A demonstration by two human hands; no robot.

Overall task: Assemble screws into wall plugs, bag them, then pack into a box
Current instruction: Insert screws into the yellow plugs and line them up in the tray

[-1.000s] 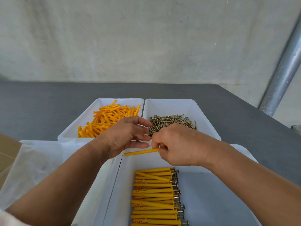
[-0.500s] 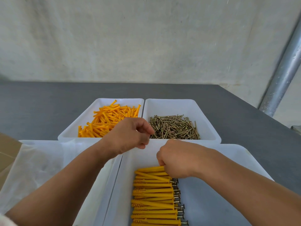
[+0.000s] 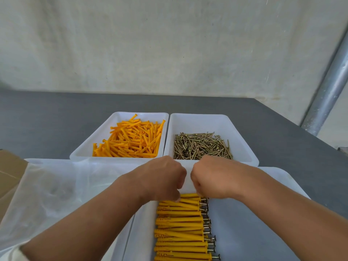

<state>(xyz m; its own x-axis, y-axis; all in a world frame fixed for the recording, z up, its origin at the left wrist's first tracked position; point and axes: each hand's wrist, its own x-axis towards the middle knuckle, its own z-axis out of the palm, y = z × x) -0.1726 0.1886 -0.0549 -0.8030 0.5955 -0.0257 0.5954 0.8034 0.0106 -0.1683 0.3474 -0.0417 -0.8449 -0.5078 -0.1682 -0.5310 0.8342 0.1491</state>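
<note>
My left hand (image 3: 162, 179) and my right hand (image 3: 212, 178) hang knuckles-up, side by side and almost touching, over the far end of the big tray (image 3: 244, 232) at the table's (image 3: 47, 119) near edge. Their fingers curl down toward the topmost plug (image 3: 188, 195) in the row of finished plugs (image 3: 180, 228). The plugs lie crosswise, and a screw head pokes out of each right end. My fingertips are hidden under my knuckles, so I cannot tell whether either hand pinches that plug or only rests on it.

Toward the far edge two smaller trays sit touching — the left tray (image 3: 82, 153) with loose plugs (image 3: 128, 140), the right tray (image 3: 241, 140) with loose screws (image 3: 201, 146). At the near left a clear bag (image 3: 56, 191) lies spread, and a cardboard box (image 3: 9, 172) sits at the left edge.
</note>
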